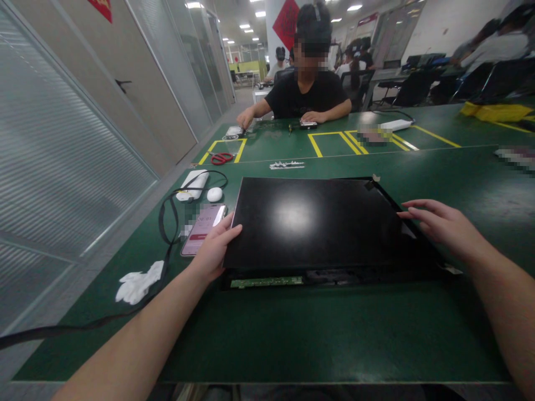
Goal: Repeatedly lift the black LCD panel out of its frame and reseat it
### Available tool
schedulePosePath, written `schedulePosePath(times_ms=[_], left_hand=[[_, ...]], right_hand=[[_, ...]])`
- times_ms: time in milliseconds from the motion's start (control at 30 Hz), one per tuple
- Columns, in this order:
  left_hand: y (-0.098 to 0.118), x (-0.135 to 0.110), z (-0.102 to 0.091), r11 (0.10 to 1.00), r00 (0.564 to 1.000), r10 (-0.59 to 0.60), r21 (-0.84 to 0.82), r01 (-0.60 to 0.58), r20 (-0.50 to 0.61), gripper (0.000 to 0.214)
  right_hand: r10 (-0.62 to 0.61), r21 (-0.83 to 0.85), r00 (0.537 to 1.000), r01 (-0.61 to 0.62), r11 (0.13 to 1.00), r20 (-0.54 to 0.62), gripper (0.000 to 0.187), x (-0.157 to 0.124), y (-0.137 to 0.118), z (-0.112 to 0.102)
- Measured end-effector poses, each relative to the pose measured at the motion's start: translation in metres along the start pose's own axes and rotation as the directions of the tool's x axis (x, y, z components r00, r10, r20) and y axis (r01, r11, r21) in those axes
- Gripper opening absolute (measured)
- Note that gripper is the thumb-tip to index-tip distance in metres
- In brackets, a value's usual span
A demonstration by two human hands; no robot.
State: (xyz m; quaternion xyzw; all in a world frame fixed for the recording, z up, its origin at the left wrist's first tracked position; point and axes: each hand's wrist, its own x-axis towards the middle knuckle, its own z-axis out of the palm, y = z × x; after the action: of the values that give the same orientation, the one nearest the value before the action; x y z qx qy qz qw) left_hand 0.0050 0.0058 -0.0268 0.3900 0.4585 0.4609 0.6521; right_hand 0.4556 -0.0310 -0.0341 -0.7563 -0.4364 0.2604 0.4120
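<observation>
A black LCD screen panel (317,228) lies face up over a black frame (424,253), shifted toward the left of it. Along the near side a green circuit board strip (266,282) shows under the panel's edge. My left hand (215,248) is closed on the panel's left edge, thumb on top and fingers partly hidden beneath. At the right side my right hand (445,225) has its fingers stretched out, fingertips at the frame's edge; whether they touch it I cannot tell.
Left of the panel lie a phone (203,231), a white earbud case (214,194), a white power bank (193,185), a black cable (170,239) and crumpled white gloves (140,283). Red-handled scissors (222,159) lie farther off. A co-worker (307,92) sits opposite, handling small parts.
</observation>
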Motion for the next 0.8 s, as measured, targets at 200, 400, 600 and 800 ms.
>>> schedulePosePath(times_ms=[200, 400, 600, 800], left_hand=[[0.000, 0.001, 0.000, 1.000, 1.000, -0.012, -0.005, 0.012, -0.013, 0.067], [0.002, 0.000, 0.001, 0.999, 0.998, -0.042, -0.024, 0.041, -0.043, 0.062], [0.001, 0.000, -0.001, 0.999, 0.999, -0.041, -0.010, 0.041, 0.004, 0.064], [-0.001, 0.000, -0.002, 1.000, 0.998, -0.029, -0.001, 0.029, -0.057, 0.081]], right_hand=[[-0.033, -0.217, 0.999, 0.024, 0.976, -0.036, 0.039, 0.003, 0.000, 0.000], [-0.040, -0.252, 0.998, 0.026, 0.967, -0.053, 0.040, 0.008, 0.006, -0.001], [-0.057, -0.263, 0.996, 0.040, 0.964, -0.061, 0.039, 0.005, 0.004, 0.001], [-0.047, -0.215, 0.998, 0.039, 0.976, -0.032, 0.042, 0.006, 0.012, 0.001]])
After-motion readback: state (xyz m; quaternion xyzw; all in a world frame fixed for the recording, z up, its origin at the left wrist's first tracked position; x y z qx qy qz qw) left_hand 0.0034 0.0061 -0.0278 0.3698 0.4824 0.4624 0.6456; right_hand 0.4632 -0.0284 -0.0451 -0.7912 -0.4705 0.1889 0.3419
